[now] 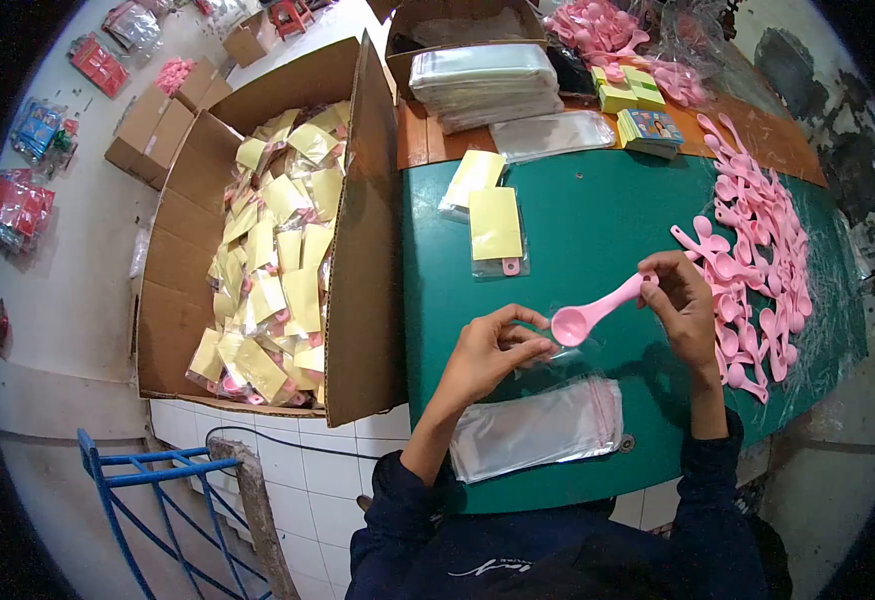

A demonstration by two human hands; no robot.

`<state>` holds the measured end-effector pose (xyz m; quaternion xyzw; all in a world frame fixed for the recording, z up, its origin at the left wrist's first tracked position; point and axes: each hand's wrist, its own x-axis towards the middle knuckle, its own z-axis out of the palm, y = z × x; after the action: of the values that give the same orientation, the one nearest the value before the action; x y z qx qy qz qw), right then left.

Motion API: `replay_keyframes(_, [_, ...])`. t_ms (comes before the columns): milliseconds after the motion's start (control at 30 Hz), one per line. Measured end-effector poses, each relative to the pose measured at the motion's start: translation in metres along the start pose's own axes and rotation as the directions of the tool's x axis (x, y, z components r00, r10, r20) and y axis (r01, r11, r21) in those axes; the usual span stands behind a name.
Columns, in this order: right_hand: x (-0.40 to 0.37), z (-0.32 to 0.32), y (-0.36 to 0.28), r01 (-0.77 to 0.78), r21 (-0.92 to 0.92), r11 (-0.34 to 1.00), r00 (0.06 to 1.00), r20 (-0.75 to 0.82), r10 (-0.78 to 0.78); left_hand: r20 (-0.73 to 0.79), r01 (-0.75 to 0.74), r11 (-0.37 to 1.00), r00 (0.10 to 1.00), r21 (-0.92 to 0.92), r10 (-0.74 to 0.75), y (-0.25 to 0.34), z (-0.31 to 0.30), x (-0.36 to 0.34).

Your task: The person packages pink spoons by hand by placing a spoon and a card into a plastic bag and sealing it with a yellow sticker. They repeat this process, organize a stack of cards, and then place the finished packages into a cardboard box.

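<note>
My right hand (678, 303) pinches the handle end of a pink spoon (597, 311), whose bowl points left. My left hand (497, 348) is closed on a clear plastic bag (565, 357), its opening close to the spoon's bowl. Below them lies a stack of clear bags (537, 430) on the green table (437, 290). Many loose pink spoons (757, 240) are heaped to the right. Further up, two packets with yellow cards (495, 223) lie partly overlapping, a pink handle tip showing in the nearer one.
A large cardboard box (362, 230) full of yellow-card packets (287, 290) stands left of the table. At the back are stacked plastic bags (482, 82), small card stacks (649, 130) and more pink spoons (597, 28). A blue metal rack (147, 460) is at lower left.
</note>
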<state>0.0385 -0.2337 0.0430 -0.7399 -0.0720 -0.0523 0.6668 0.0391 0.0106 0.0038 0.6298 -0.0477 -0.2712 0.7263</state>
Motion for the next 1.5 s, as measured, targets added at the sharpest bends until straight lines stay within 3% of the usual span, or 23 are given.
replay_keyframes(67, [0.0, 0.003, 0.001, 0.031, 0.021, 0.999, 0.998, -0.049, -0.029, -0.01, -0.016, 1.0, 1.0, -0.006, 0.016, -0.001, 0.0, 0.0])
replay_keyframes(233, [-0.002, 0.003, 0.002, 0.01, 0.014, 1.0, 0.997, 0.076, -0.011, -0.024, -0.045, 0.991, 0.999, 0.126, 0.048, -0.002, -0.001, 0.002])
replay_keyframes(367, [0.002, 0.007, 0.001, -0.039, 0.007, 0.999, 0.989, 0.142, 0.038, 0.028, -0.058, 0.998, 0.998, 0.031, 0.057, 0.001, 0.006, 0.01])
replay_keyframes(467, [0.012, 0.013, -0.001, 0.062, -0.141, 0.988, 0.96, 0.279, -0.02, 0.108, -0.106, 0.99, 0.987, -0.087, 0.116, 0.016, 0.011, 0.022])
replay_keyframes(567, [0.023, 0.018, -0.012, 0.08, -0.083, 0.993, 0.984, 0.163, -0.066, 0.097, -0.144, 0.989, 0.985, 0.018, 0.142, 0.033, 0.006, 0.031])
replay_keyframes(600, [0.028, 0.018, -0.015, 0.125, -0.038, 0.991, 0.987, 0.111, -0.12, 0.16, -0.123, 0.986, 0.982, 0.112, 0.105, 0.035, -0.001, 0.036])
replay_keyframes(700, [0.041, 0.016, -0.02, 0.23, -0.131, 0.964, 0.971, 0.094, -0.219, 0.255, -0.139, 0.981, 0.962, 0.137, 0.101, 0.044, -0.006, 0.033])
replay_keyframes(733, [0.044, 0.014, -0.023, 0.224, -0.189, 0.956, 0.964, 0.184, -0.19, 0.221, -0.133, 0.989, 0.968, 0.063, 0.117, 0.046, -0.004, 0.032])
replay_keyframes(767, [0.051, 0.013, -0.024, 0.346, -0.2, 0.917, 0.888, 0.385, -0.251, 0.175, -0.152, 0.983, 0.976, 0.103, 0.132, 0.045, -0.005, 0.032])
replay_keyframes(833, [0.078, 0.007, -0.028, 0.572, -0.141, 0.808, 0.611, 0.731, -0.305, 0.078, -0.182, 0.966, 0.982, 0.186, 0.17, 0.045, -0.005, 0.033])
replay_keyframes(867, [0.1, -0.002, -0.016, 0.515, -0.033, 0.857, 0.603, 0.725, -0.334, 0.013, -0.251, 0.964, 0.967, -0.087, 0.253, 0.047, 0.003, 0.029])
replay_keyframes(933, [0.16, -0.043, 0.013, 0.319, -0.135, 0.938, 0.916, 0.299, -0.269, 0.007, -0.314, 0.945, 0.949, -0.093, 0.316, 0.042, -0.003, 0.028])
replay_keyframes(967, [0.198, -0.074, 0.037, 0.317, -0.472, 0.823, 0.945, 0.087, -0.314, 0.004, -0.347, 0.933, 0.937, -0.097, 0.349, 0.041, -0.005, 0.028])
replay_keyframes(1000, [0.235, -0.106, 0.06, 0.142, -0.737, 0.661, 0.93, -0.13, -0.345, 0.014, -0.365, 0.927, 0.93, -0.085, 0.367, 0.04, -0.006, 0.025])
replay_keyframes(1067, [0.267, -0.16, 0.101, -0.337, -0.877, 0.343, 0.923, -0.38, -0.065, 0.033, -0.408, 0.911, 0.912, -0.059, 0.41, 0.04, -0.008, 0.02])
replay_keyframes(1133, [0.283, -0.199, 0.172, -0.209, -0.928, 0.31, 0.97, -0.236, -0.053, 0.037, -0.543, 0.836, 0.837, -0.073, 0.546, 0.034, -0.008, 0.023])
replay_keyframes(1200, [0.26, -0.164, 0.139, -0.328, -0.922, 0.208, 0.882, -0.377, -0.282, 0.053, -0.627, 0.774, 0.773, -0.092, 0.632, 0.031, -0.008, 0.028])
replay_keyframes(1233, [0.241, -0.14, 0.114, -0.395, -0.904, 0.166, 0.816, -0.428, -0.388, 0.046, -0.608, 0.784, 0.786, -0.12, 0.617, 0.032, -0.007, 0.03])
replay_keyframes(1267, [0.225, -0.124, 0.09, -0.348, -0.934, 0.08, 0.866, -0.353, -0.355, 0.042, -0.583, 0.799, 0.803, -0.148, 0.594, 0.033, -0.005, 0.029])
replay_keyframes(1367, [0.226, -0.124, 0.087, -0.211, -0.924, 0.319, 0.83, -0.342, -0.44, 0.019, -0.546, 0.828, 0.833, -0.128, 0.553, 0.032, -0.004, 0.028])
replay_keyframes(1400, [0.218, -0.115, 0.068, -0.055, -0.938, 0.342, 0.874, -0.211, -0.438, 0.004, -0.544, 0.832, 0.837, -0.104, 0.548, 0.033, -0.004, 0.027])
replay_keyframes(1467, [0.192, -0.088, 0.046, 0.326, -0.66, 0.677, 0.877, -0.056, -0.477, -0.01, -0.482, 0.872, 0.876, -0.086, 0.483, 0.036, -0.004, 0.027])
replay_keyframes(1500, [0.164, -0.061, 0.018, 0.259, -0.426, 0.867, 0.954, -0.027, -0.298, -0.015, -0.445, 0.892, 0.895, -0.077, 0.446, 0.038, -0.003, 0.026])
